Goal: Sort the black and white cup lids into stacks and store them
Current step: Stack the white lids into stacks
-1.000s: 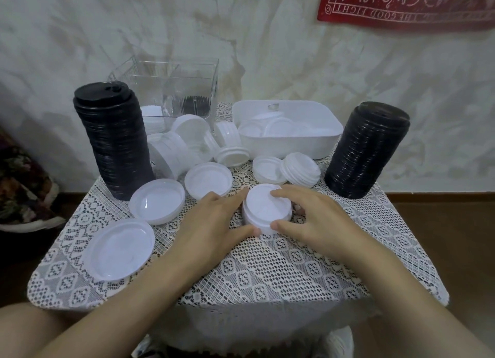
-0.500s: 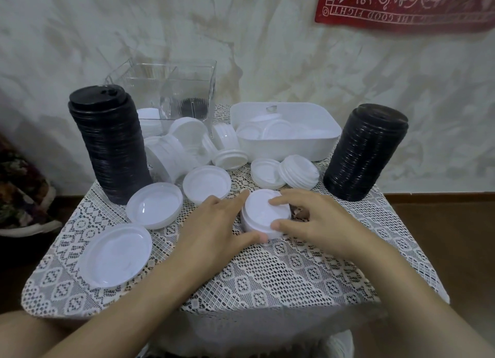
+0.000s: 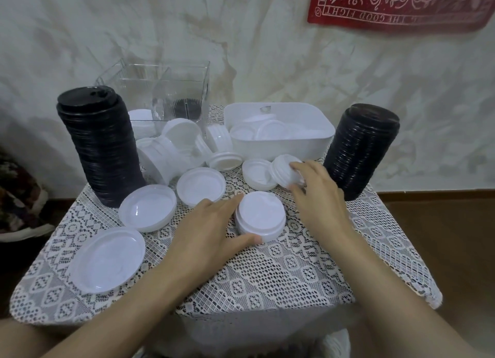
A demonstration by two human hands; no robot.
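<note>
Risky pinch: tilted lids could spill!
Right fingers pinched them askew beside the black tower; left fingers curved round the stack.

Two tall black lid stacks: the left black stack at mid left and the right black stack at mid right. Four single white lids lie open across the left and centre: the largest lid, a second lid, a third lid and a fourth lid. Two short white stacks: the centre white stack and the right white stack. One toppled heap of white lids, too jumbled to count. Two containers: one clear box, with one small dark stack showing through it, and one white tub holding several white lids, number unclear. Two hands: left hand, right hand. One red cloth, upper right.
</note>
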